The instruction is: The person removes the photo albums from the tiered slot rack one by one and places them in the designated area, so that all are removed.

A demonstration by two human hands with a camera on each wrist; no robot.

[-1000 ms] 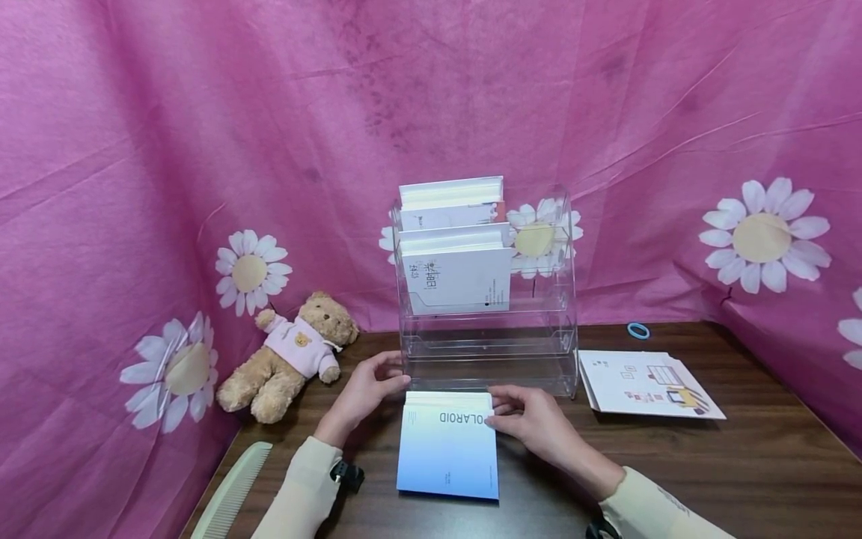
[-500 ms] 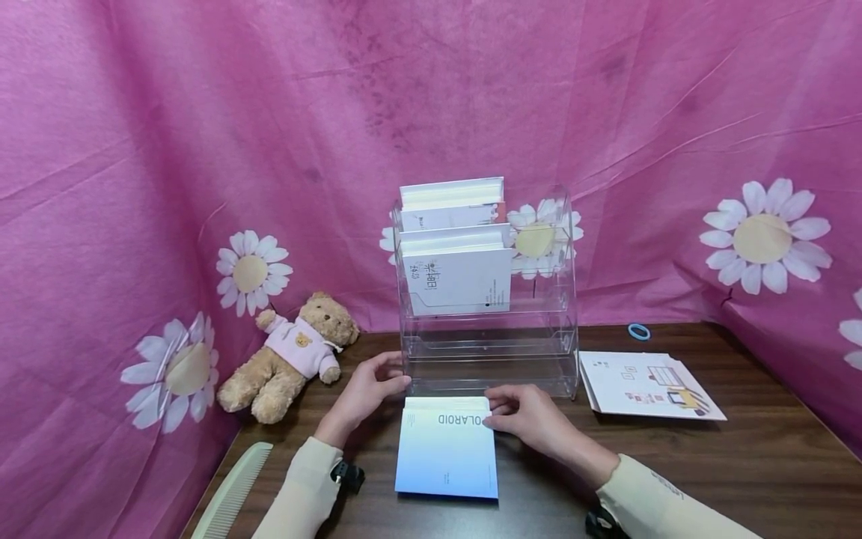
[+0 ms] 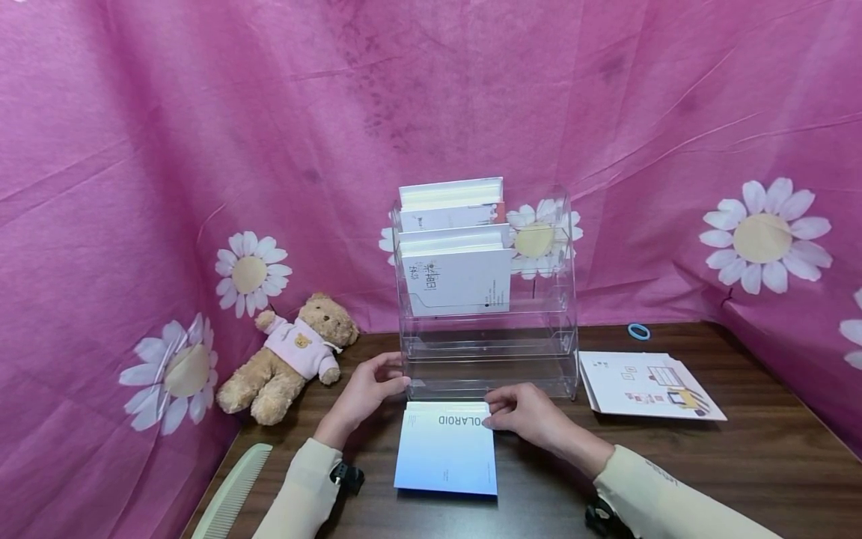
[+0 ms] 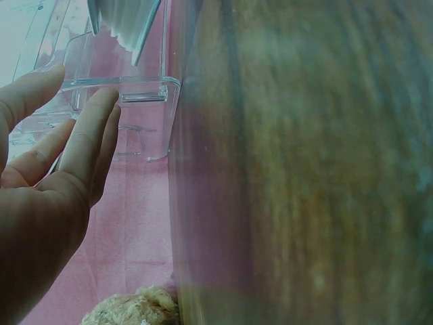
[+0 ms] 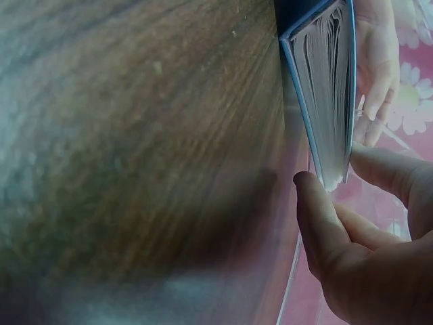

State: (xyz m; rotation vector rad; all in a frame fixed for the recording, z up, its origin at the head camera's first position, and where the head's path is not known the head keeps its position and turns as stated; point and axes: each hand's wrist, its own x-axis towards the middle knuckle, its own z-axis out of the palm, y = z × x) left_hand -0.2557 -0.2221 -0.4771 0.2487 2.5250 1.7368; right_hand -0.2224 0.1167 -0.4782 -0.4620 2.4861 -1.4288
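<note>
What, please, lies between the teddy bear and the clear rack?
In the head view, the left hand lies between the teddy bear and the clear rack, close by the rack's lower side; brown tabletop shows beyond it.

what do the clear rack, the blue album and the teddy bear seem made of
Clear rack: probably acrylic or similar plastic, glossy; the pink cloth shows through it.
Blue album: likely stiff card, smooth; its cover looks flat, with thin leaves inside, paper or plastic unclear.
Teddy bear: plush, matte; fuzzy tufts show.
</note>
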